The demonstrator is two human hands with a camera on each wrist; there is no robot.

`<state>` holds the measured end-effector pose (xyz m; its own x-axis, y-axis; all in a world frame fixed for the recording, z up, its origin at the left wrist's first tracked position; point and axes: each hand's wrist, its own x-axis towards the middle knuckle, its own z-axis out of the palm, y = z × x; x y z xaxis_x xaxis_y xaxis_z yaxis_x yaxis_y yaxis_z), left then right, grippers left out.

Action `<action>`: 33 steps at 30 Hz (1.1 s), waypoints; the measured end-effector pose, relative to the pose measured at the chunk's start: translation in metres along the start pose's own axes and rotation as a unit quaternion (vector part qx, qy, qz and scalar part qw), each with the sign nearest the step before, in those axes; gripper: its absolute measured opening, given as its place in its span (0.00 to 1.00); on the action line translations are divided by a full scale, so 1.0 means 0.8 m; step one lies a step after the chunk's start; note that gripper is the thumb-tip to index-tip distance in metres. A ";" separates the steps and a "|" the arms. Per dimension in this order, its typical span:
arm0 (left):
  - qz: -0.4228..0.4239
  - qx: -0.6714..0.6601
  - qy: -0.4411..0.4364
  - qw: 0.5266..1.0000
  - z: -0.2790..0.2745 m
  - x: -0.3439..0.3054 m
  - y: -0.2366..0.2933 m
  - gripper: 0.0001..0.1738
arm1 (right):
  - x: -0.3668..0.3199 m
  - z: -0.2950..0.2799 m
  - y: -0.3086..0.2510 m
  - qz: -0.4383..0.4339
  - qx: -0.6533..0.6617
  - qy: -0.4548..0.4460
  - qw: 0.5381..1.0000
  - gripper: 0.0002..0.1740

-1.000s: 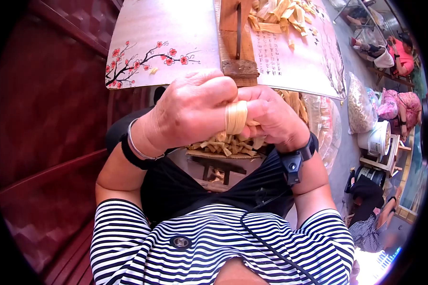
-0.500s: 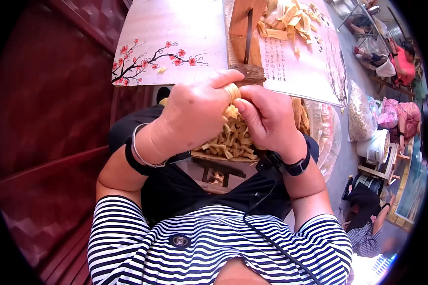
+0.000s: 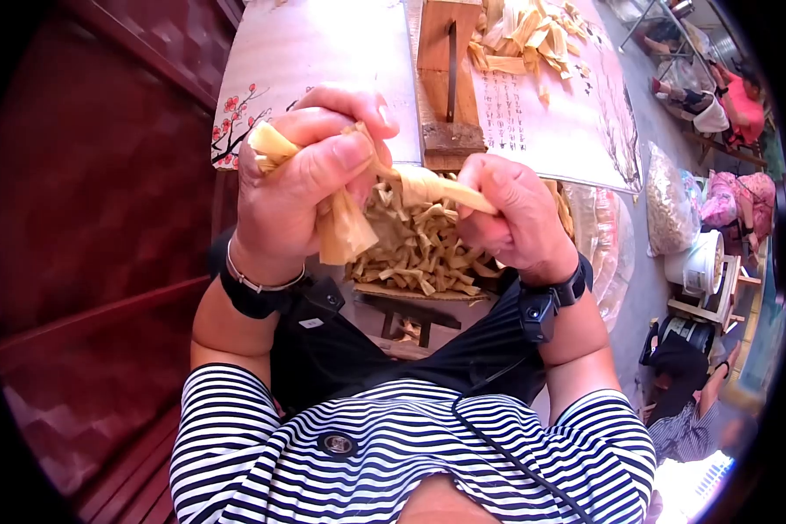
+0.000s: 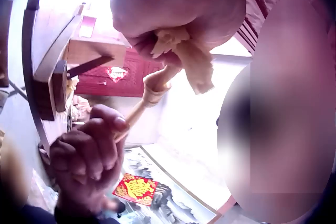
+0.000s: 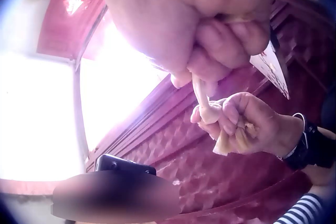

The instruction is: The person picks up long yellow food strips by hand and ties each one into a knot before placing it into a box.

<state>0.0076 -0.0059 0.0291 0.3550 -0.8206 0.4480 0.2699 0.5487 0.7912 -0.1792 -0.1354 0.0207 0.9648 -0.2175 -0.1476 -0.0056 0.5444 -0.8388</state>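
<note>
A pale yellow, sheet-like strip point(image 3: 421, 185) with a knot in its middle is stretched between both hands in the head view. The left hand point(image 3: 310, 166) grips one side, and flared ends stick out above and below its thumb. The other, thinner end is pinched by the right hand point(image 3: 515, 210). Close up in the left wrist view, the knot point(image 4: 153, 97) is a wrapped band between the two fists. Beneath the hands lies a pile of short knotted pieces point(image 3: 419, 244) over the lap.
Ahead is a board with printed blossoms point(image 3: 323, 44). A wooden block with a metal bar point(image 3: 451, 79) stands on it, beside loose yellow strips point(image 3: 533, 39). Red panels point(image 3: 87, 218) line the left. At right are a filled clear bag point(image 3: 668, 201), a white bucket point(image 3: 699, 262) and seated people.
The hands were close together around a looped strip; they have since moved apart, drawing it taut with a knot between them. The left hand has turned, showing its thumb.
</note>
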 end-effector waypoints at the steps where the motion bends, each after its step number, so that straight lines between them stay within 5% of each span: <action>1: -0.012 0.060 0.018 0.998 0.000 0.001 -0.001 0.11 | 0.001 -0.001 0.002 -0.019 0.010 0.003 1.000 0.23; 3: -0.036 0.181 0.054 0.981 -0.002 0.007 -0.004 0.12 | 0.003 -0.002 0.000 -0.026 0.002 0.019 0.999 0.22; 6: -0.178 0.145 0.020 0.973 -0.004 0.004 -0.014 0.17 | 0.005 -0.002 -0.006 0.014 -0.042 0.057 0.997 0.19; 8: -0.252 0.076 -0.044 0.964 -0.003 0.005 -0.017 0.12 | 0.008 0.000 -0.008 0.046 -0.055 0.076 0.995 0.15; 12: -0.193 0.135 0.015 0.972 0.001 0.013 -0.019 0.05 | 0.007 0.004 -0.018 -0.065 -0.175 0.187 0.965 0.09; 19: -0.165 0.213 0.097 0.958 0.004 0.037 -0.056 0.05 | 0.046 -0.024 -0.009 -0.261 -0.360 0.306 0.842 0.09; 23: -0.149 0.393 0.103 0.901 0.002 0.042 -0.082 0.05 | 0.057 -0.061 -0.003 -0.201 -0.531 0.392 0.724 0.05; 24: -0.143 0.434 0.105 0.883 0.003 0.039 -0.083 0.05 | 0.048 -0.062 -0.014 -0.160 -0.493 0.408 0.751 0.06; 26: -0.104 0.371 0.103 0.917 0.000 0.032 -0.073 0.04 | 0.037 -0.063 -0.018 -0.233 -0.347 0.375 0.828 0.07; 28: -0.109 0.266 0.059 0.956 -0.003 0.018 -0.058 0.05 | 0.027 -0.044 -0.018 -0.248 -0.299 0.359 0.849 0.07; 31: -0.179 0.169 -0.305 0.920 -0.015 0.015 -0.021 0.06 | -0.007 -0.029 -0.032 -0.077 -0.281 0.098 0.951 0.07; 32: -0.229 0.137 -0.363 0.893 -0.013 0.010 -0.036 0.09 | -0.014 -0.029 -0.035 0.035 -0.280 0.006 0.959 0.08; 33: -0.268 0.230 -0.396 0.848 -0.008 0.007 -0.045 0.10 | -0.011 -0.029 -0.034 0.051 -0.355 -0.058 0.932 0.09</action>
<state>0.0056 -0.0293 0.0008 -0.4698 -0.8822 -0.0319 -0.2404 0.0930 0.9662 -0.1932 -0.1672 0.0329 0.9715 -0.0818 -0.2223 -0.2313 -0.1255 -0.9647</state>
